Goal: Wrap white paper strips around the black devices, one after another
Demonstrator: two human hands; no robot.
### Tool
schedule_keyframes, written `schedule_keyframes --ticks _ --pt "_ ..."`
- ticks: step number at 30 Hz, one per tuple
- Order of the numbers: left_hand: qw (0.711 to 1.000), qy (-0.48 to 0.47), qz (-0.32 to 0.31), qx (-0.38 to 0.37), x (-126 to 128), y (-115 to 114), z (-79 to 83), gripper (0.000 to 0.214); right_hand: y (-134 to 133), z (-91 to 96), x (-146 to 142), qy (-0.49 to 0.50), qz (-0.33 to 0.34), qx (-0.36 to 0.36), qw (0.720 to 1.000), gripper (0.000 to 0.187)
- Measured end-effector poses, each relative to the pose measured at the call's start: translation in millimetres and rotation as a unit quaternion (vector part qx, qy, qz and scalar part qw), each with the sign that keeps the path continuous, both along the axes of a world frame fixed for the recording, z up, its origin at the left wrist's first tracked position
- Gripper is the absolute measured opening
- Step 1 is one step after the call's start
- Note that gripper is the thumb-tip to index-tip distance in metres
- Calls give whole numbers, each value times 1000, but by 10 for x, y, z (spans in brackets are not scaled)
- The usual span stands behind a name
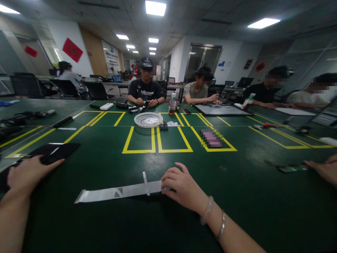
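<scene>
A white flat ribbon cable (129,189) lies lengthwise on the green table, with a connector at its left end. A narrow white strip (145,183) crosses it. My right hand (181,184), with two bracelets on the wrist, has its curled fingers on the cable's right end and covers that end. To the left, my left hand (28,172) rests at a flat black panel (61,151). Its thumb stretches out to the right; the other fingers are partly hidden.
Yellow tape outlines (139,151) mark the table. Further back are a white round basket (148,120), a bottle (172,105) and a blurred pink item (211,138). Another person's hand (322,170) touches a green circuit board (292,168) at right. Several people sit around.
</scene>
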State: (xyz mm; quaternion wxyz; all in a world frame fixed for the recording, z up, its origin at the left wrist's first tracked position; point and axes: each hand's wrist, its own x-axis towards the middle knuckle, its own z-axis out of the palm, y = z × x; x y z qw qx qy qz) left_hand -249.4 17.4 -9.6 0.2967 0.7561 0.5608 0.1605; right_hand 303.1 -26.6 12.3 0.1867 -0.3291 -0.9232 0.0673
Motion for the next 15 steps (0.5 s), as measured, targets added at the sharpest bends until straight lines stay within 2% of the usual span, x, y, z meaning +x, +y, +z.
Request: schedule_keyframes --ticks 2,4,7,9,10,11,15 --pt "998 34 45 31 -6 29 -2 68 4 -7 5 2 2 1 1000 10" --pt "991 32 72 111 5 94 -17 60 6 -20 10 7 6 8 1000 11" --pt "951 65 184 240 175 224 -28 45 4 -37 16 14 17 23 999 14" --pt "928 114 241 259 456 288 -5 68 -1 -36 18 19 25 32 999 15" --pt "928 129 237 258 647 300 17 83 -5 -31 18 19 29 33 999 15" --pt "936 133 200 258 864 298 44 92 -8 -23 18 19 35 33 999 15" --pt "952 148 27 268 1768 166 134 78 -23 9 13 18 57 30 998 15"
